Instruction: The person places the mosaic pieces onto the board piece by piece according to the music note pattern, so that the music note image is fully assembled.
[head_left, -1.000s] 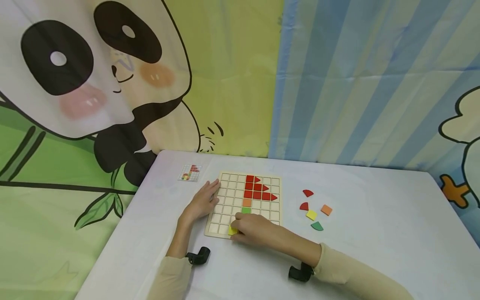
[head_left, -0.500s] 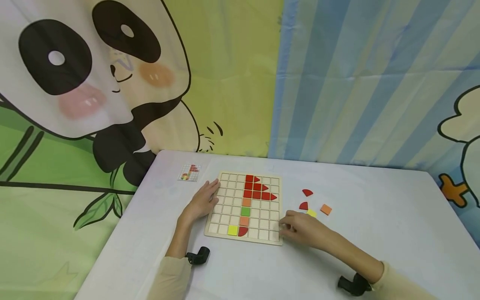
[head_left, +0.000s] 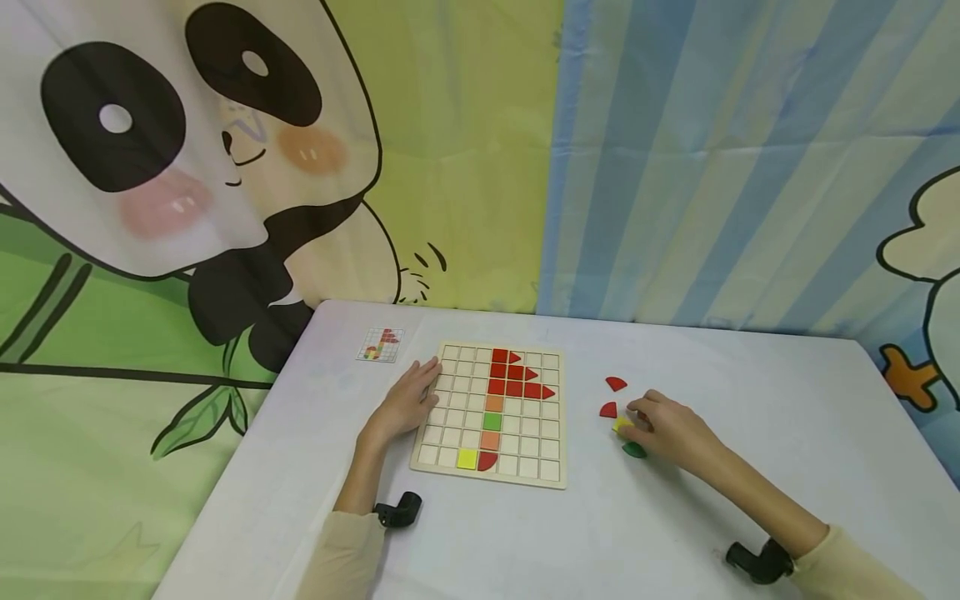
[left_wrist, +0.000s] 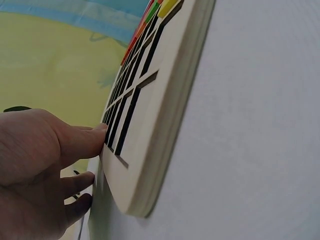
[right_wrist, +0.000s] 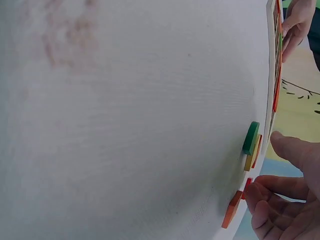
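Note:
A wooden grid board point(head_left: 529, 446) lies on the table, with red pieces in its upper rows. Below them run orange, green and orange squares, then a red quarter-circle point(head_left: 487, 461) beside a yellow square point(head_left: 467, 459). My left hand point(head_left: 407, 402) rests at the board's left side, its thumb touching the edge in the left wrist view. Over the loose pieces is my right hand point(head_left: 675, 429), thumb and fingers apart, fingertips right at a yellow square point(head_left: 619, 425). A green quarter-circle point(head_left: 634, 451) lies just below. The orange square point(right_wrist: 231, 210) is hidden under this hand in the head view.
Two red quarter-circles lie left of the right hand, the upper one point(head_left: 616, 384) farther back. A small printed pattern card point(head_left: 380, 345) lies beyond the board's upper left. Black wrist cameras are on both forearms. A printed curtain point(head_left: 465, 167) hangs behind the table.
My right hand has left the yellow square at the board's bottom row and moved right to the loose pieces. The squares and red quarter-circle it covered now show. My left hand has stayed put.

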